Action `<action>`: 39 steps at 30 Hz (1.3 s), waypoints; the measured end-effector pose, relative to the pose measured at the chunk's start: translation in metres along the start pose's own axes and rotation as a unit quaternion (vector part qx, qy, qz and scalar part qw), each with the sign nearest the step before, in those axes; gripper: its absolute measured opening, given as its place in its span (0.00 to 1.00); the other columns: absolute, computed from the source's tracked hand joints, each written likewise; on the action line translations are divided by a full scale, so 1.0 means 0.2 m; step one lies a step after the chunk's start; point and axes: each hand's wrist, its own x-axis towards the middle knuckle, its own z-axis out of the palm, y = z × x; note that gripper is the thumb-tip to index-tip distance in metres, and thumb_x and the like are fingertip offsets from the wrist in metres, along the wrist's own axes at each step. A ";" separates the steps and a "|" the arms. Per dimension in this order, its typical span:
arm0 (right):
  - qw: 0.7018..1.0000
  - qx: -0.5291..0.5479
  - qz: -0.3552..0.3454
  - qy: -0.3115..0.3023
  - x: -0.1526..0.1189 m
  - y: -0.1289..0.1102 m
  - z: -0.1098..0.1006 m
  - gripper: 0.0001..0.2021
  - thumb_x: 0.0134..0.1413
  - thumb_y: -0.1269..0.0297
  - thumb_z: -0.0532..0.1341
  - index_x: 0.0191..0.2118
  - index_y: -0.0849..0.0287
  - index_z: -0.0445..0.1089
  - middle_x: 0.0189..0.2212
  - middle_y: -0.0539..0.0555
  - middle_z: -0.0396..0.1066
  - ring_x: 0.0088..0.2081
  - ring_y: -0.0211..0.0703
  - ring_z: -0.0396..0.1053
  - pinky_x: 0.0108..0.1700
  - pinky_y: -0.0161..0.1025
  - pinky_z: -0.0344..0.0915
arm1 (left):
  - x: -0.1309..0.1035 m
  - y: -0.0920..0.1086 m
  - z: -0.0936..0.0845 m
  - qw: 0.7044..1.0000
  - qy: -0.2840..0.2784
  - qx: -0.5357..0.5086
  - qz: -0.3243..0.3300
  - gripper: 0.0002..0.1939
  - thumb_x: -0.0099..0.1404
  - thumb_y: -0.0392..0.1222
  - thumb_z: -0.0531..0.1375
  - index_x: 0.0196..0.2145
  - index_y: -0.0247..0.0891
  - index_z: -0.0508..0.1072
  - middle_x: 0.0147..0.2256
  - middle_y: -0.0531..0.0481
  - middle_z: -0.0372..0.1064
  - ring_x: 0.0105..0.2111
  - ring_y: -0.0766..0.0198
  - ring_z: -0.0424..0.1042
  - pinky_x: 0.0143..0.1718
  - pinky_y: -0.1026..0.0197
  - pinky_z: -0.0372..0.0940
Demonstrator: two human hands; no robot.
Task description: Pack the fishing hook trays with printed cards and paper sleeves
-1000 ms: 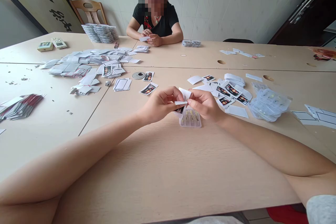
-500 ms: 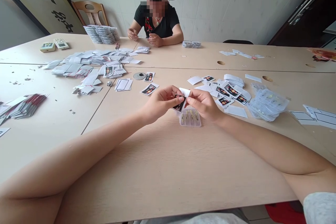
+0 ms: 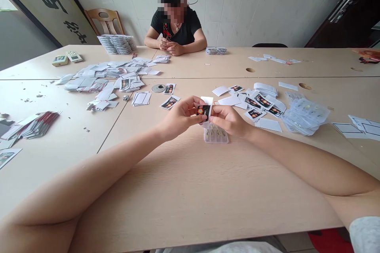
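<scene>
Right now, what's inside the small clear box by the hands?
Inside the clear box: small gold-coloured pieces in side-by-side compartments, too small to identify. The right hand and printed card cover its far end; contents there can't be seen.

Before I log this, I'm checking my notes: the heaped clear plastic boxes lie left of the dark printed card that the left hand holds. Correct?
No: the head view shows the heaped clear plastic boxes right of the dark printed card that the left hand holds.
</scene>
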 end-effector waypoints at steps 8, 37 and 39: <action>0.999 -0.012 -0.029 -0.029 -0.01 0.01 -0.02 0.06 0.52 0.68 0.57 0.31 0.62 0.71 0.30 0.52 0.71 0.34 0.40 0.69 0.36 0.37 0.64 | 0.02 -0.01 -0.02 0.997 -0.025 -0.065 -0.044 0.15 0.51 0.33 0.67 0.35 0.34 0.68 0.32 0.52 0.66 0.32 0.69 0.66 0.33 0.65 0.62; 0.961 -0.203 -0.180 -0.049 -0.04 -0.05 -0.02 0.06 0.47 0.72 0.57 0.22 0.60 0.64 0.23 0.50 0.68 0.27 0.36 0.63 0.34 0.37 0.63 | 0.02 0.03 -0.05 0.967 -0.117 -0.148 -0.169 0.06 0.58 0.36 0.64 0.32 0.31 0.72 0.25 0.53 0.66 0.24 0.74 0.65 0.25 0.69 0.59; 0.963 -0.194 -0.182 -0.046 -0.04 -0.04 -0.02 0.05 0.48 0.71 0.56 0.23 0.60 0.66 0.24 0.52 0.69 0.28 0.37 0.65 0.34 0.38 0.63 | 0.02 0.03 -0.03 0.971 -0.101 -0.140 -0.163 0.06 0.58 0.37 0.64 0.31 0.31 0.72 0.24 0.54 0.66 0.23 0.75 0.64 0.24 0.69 0.58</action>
